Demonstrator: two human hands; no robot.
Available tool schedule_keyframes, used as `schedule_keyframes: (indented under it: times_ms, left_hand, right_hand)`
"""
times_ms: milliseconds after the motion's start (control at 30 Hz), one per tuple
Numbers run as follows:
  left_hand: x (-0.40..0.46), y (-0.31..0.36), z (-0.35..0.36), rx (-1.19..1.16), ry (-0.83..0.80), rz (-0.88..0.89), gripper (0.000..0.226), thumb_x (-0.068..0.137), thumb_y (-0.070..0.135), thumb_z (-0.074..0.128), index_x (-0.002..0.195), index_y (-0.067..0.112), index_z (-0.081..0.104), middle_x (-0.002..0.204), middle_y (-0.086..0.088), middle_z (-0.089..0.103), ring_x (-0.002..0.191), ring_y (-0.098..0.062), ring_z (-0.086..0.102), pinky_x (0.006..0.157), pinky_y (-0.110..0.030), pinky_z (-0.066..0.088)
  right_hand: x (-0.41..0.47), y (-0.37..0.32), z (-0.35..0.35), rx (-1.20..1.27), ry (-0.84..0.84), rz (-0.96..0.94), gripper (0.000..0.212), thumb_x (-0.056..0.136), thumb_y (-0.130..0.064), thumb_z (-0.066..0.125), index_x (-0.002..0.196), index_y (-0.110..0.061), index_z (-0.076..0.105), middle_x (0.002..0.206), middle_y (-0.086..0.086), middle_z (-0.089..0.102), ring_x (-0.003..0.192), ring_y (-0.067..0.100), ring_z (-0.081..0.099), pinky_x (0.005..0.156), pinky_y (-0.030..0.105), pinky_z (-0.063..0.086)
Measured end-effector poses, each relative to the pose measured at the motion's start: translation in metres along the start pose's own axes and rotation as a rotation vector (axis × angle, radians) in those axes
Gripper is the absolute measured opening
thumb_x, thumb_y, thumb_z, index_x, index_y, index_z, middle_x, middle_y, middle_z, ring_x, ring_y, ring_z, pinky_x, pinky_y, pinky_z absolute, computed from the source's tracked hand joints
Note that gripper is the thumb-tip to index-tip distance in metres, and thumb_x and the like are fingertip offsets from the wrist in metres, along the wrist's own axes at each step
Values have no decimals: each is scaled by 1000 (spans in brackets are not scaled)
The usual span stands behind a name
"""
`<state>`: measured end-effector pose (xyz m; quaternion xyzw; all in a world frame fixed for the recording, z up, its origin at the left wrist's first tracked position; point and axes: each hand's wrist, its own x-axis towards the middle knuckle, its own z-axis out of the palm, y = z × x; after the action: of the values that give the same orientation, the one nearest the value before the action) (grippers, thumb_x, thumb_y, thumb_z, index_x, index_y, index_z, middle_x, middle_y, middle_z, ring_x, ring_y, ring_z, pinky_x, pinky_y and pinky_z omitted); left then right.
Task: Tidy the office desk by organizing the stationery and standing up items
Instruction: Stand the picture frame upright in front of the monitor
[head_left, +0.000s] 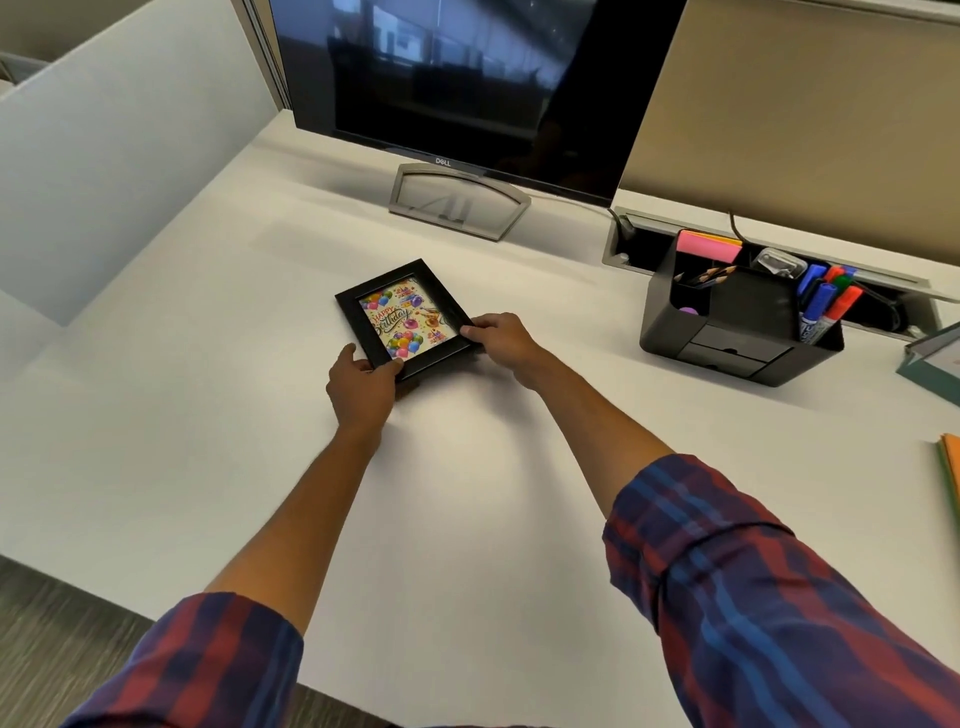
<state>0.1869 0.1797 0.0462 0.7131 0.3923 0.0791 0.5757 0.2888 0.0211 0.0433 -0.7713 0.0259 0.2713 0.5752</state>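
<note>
Black photo frame (407, 318) x1, gripped by 2 hands, left (362, 387) & right (500, 340)

- Left sleeve (208, 660), at 7 o'clock: plaid, navy, red and blue, rolled up.
- Right sleeve (753, 587), at 4 o'clock: same plaid, cuff rolled.
- Forearms and hands bare.

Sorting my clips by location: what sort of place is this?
Most likely an office cubicle: a white desk with partition panels, a Dell monitor, and a black desk organizer holding markers. Both hands grip a picture frame.
</note>
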Motion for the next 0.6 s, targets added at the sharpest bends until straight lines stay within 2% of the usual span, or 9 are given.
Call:
schedule_keyframes:
  times_ms: [67, 133, 167, 233, 300, 367, 533, 600]
  left_hand:
    - [3, 4, -1, -91, -48, -65, 62, 82, 11, 75, 138, 12, 49, 117, -9, 64, 107, -24, 60, 84, -27, 45]
    - [3, 5, -1, -161, -105, -70, 35, 79, 0, 73, 107, 19, 64, 99, -1, 68, 96, -22, 61, 79, -25, 48]
    - [4, 7, -1, -182, -127, -60, 33, 79, -4, 71, 101, 19, 65, 98, 0, 68, 95, -21, 62, 78, -26, 51]
    - [6, 13, -1, -179, -145, -41, 41, 80, -6, 69, 116, 12, 62, 108, -2, 67, 99, -20, 63, 75, -24, 52]
    - [12, 20, -1, -164, -147, -11, 51, 82, -7, 67, 128, 8, 54, 117, -4, 63, 105, -20, 61, 69, -21, 50]
    - [18, 26, 2, -124, -151, 34, 54, 82, -9, 65, 131, 7, 49, 124, -7, 60, 110, -21, 60, 69, -21, 51]
    - [34, 37, 10, -32, -186, 148, 54, 84, -9, 65, 131, 9, 45, 128, -8, 58, 113, -22, 61, 79, -29, 56]
    - [39, 40, 13, 0, -196, 194, 52, 85, -9, 64, 129, 10, 44, 129, -8, 58, 112, -20, 60, 75, -25, 55]
  right_hand:
    - [1, -3, -3, 43, -21, 21, 14, 96, -18, 58, 109, -14, 61, 96, 4, 63, 80, 15, 59, 74, 27, 48]
    - [3, -5, -6, 68, -30, 13, 15, 96, -15, 56, 111, -15, 59, 94, 3, 62, 80, 14, 57, 74, 27, 47]
    - [3, -6, -8, 67, -30, 0, 19, 96, -13, 55, 115, -14, 57, 96, 4, 61, 82, 15, 56, 73, 26, 46]
    - [3, -11, -13, 52, -49, -30, 24, 96, -10, 54, 120, -12, 52, 102, 5, 60, 87, 16, 54, 72, 25, 44]
    - [3, -15, -17, 30, -84, -52, 23, 96, -6, 54, 117, -12, 47, 107, 7, 61, 90, 16, 56, 73, 25, 44]
    - [4, -19, -21, -7, -97, -71, 25, 94, -1, 54, 115, -12, 43, 113, 11, 61, 96, 19, 58, 75, 25, 46]
    - [7, -21, -26, -123, -42, -139, 33, 92, -1, 57, 120, -8, 40, 119, 16, 58, 102, 24, 58, 65, 23, 46]
    - [10, -18, -26, -182, 10, -167, 39, 89, -4, 63, 122, -6, 42, 120, 16, 58, 105, 26, 59, 68, 27, 49]
